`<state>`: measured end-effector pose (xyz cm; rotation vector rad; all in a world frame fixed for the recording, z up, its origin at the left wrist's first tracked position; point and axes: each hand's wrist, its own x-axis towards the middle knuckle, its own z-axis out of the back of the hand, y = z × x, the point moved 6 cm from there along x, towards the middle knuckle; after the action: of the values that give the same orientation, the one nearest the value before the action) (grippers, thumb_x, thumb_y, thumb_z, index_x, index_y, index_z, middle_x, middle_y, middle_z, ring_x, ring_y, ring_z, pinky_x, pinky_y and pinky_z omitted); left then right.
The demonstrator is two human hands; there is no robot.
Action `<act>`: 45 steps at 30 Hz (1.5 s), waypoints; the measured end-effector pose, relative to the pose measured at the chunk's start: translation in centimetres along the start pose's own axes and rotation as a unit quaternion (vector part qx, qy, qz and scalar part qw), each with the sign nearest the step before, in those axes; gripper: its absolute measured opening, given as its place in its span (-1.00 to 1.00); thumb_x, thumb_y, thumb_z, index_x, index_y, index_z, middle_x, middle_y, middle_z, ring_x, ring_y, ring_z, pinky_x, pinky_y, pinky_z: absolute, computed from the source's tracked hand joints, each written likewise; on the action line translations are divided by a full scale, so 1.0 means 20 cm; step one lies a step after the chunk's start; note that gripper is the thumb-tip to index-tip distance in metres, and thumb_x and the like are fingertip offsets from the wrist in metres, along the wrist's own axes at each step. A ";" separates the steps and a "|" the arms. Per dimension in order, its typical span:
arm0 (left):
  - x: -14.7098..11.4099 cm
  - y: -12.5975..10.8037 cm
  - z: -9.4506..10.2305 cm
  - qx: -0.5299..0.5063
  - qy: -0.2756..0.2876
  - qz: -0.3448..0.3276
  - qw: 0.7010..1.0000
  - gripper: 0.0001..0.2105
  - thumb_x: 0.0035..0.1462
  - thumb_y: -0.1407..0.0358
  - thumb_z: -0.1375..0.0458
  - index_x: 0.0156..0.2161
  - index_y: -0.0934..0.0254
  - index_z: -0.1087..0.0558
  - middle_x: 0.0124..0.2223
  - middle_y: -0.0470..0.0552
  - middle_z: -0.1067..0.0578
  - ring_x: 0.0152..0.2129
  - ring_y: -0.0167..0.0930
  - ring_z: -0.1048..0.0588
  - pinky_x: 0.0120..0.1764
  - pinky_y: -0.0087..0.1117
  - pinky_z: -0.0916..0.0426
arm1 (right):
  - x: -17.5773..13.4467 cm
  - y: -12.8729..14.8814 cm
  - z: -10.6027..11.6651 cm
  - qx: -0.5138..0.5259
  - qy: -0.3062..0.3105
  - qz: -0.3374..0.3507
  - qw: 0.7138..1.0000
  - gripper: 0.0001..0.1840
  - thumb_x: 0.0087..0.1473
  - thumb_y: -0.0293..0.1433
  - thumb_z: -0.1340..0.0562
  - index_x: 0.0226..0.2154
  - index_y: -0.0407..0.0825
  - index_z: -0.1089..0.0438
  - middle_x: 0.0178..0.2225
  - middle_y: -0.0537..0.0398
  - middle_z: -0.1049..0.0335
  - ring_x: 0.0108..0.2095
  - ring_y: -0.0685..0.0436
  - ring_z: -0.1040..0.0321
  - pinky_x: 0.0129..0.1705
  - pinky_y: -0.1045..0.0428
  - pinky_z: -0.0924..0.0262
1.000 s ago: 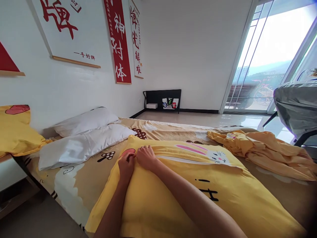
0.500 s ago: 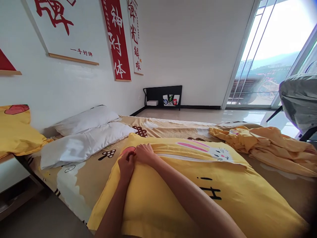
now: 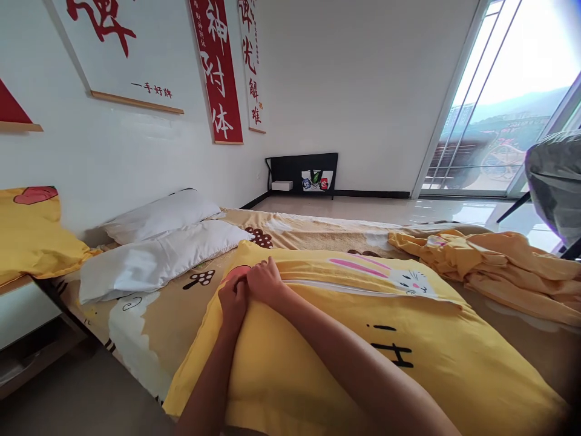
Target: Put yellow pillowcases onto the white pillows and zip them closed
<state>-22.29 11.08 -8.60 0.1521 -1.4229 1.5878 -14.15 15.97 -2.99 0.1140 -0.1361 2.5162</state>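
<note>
A yellow pillowcase (image 3: 318, 339), filled out by a pillow, lies before me on the bed; it bears a white rabbit face and black lettering. Across it runs a white zipper strip (image 3: 345, 288) along a fold in the cloth. Both hands meet at the left end of this strip, beside a red printed patch. My left hand (image 3: 234, 297) is closed, its fingers curled on the pillowcase. Touching it, my right hand (image 3: 265, 281) pinches the cloth near the strip's end, with one finger raised. Whatever lies between the fingertips is hidden.
White pillows (image 3: 158, 266) lie on the patterned bedsheet (image 3: 181, 315) to the left. A yellow pillow (image 3: 31, 242) rests at the far left. Crumpled yellow bedding (image 3: 499, 260) lies at the right. A low black stand (image 3: 295, 169) stands by the wall, and a grey covered chair (image 3: 556, 181) at the right.
The view has shifted slightly, moving the scene a little to the right. Both hands stay at the same spot on the pillowcase; a finger of the right hand has lifted.
</note>
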 end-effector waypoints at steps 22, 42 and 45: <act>0.01 -0.03 -0.04 0.020 0.039 -0.026 0.999 -0.68 0.01 0.30 0.06 -0.39 0.23 -0.58 -0.32 0.03 -0.63 -0.28 -0.29 -0.56 -0.13 -0.26 -0.38 | -0.22 -0.34 0.16 0.029 0.014 -0.092 0.995 -0.72 -0.02 -0.45 -0.13 -0.27 -0.16 -0.50 -0.26 -0.24 -0.50 -0.17 -0.26 -0.40 -0.16 -0.05 0.00; 0.00 -0.04 -0.03 0.001 0.029 -0.026 0.999 -0.69 0.01 0.30 0.05 -0.39 0.23 -0.57 -0.33 0.00 -0.63 -0.27 -0.29 -0.57 -0.13 -0.26 -0.41 | -0.53 -0.69 0.22 0.071 0.014 -0.163 0.984 -0.81 -0.03 -0.57 -0.12 -0.57 -0.08 -0.37 -0.48 0.03 -0.42 -0.47 -0.01 -0.21 -0.37 0.07 0.13; 0.00 -0.04 -0.03 0.001 0.030 -0.029 0.999 -0.70 0.02 0.30 0.04 -0.39 0.22 -0.57 -0.33 -0.01 -0.63 -0.27 -0.29 -0.57 -0.12 -0.27 -0.41 | -0.55 -0.70 0.22 0.076 0.017 -0.168 0.983 -0.80 -0.03 -0.57 -0.12 -0.59 -0.08 -0.35 -0.48 0.05 -0.42 -0.48 0.00 -0.19 -0.38 0.08 0.14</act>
<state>-21.51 11.56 -8.24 0.1434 -1.3597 1.5344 3.21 20.45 1.14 0.1430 0.0835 2.1871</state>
